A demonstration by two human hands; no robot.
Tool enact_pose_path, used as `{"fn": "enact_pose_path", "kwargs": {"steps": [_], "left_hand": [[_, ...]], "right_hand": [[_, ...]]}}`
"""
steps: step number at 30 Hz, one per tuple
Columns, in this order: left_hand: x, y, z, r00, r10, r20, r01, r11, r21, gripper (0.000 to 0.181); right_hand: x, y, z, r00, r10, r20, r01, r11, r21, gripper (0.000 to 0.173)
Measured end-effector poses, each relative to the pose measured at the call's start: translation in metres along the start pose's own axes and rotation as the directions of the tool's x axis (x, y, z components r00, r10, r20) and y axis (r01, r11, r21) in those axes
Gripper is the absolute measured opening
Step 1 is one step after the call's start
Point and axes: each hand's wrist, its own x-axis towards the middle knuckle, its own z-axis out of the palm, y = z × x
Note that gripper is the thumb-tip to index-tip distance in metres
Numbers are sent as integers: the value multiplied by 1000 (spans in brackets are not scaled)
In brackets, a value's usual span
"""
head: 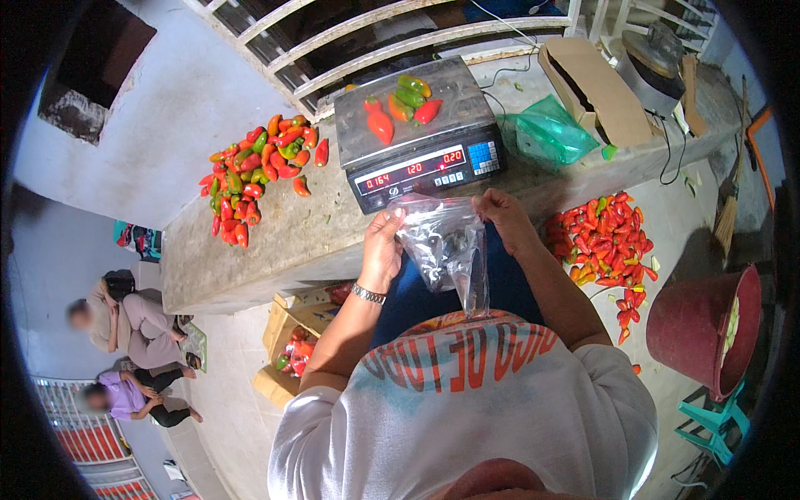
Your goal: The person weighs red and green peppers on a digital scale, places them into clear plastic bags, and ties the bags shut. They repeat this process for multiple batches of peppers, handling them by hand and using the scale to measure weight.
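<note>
A clear plastic bag [437,250] hangs between my two hands, its mouth stretched along the top. My left hand [382,247] pinches one upper corner, and a metal-band watch [369,294] circles that wrist. The other upper corner is gripped by my right hand [505,219]. No peppers show inside the bag. Just beyond my hands stands a digital weighing scale [419,156] with lit red digits. On its metal plate lie several red, orange and green peppers [406,103].
A heap of peppers [250,169] lies on the concrete counter [281,231] left of the scale. Right of it are a green plastic bag [556,134] and a cardboard box [600,94]. Floor: red peppers [600,237], a maroon bucket [694,331], a box with bagged peppers [275,350]. Two people sit at left.
</note>
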Motion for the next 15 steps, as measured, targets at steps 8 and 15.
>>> {"fn": "enact_pose_path", "kwargs": {"steps": [8,15], "left_hand": [[12,8,-27,998,-55,-25,50,986,-157,6],[17,19,-33,997,-75,-2,74,989,-132,12]], "right_hand": [[7,7,-22,996,38,76,-65,918,391,14],[13,-6,-13,985,86,146,-156,801,579,26]]}}
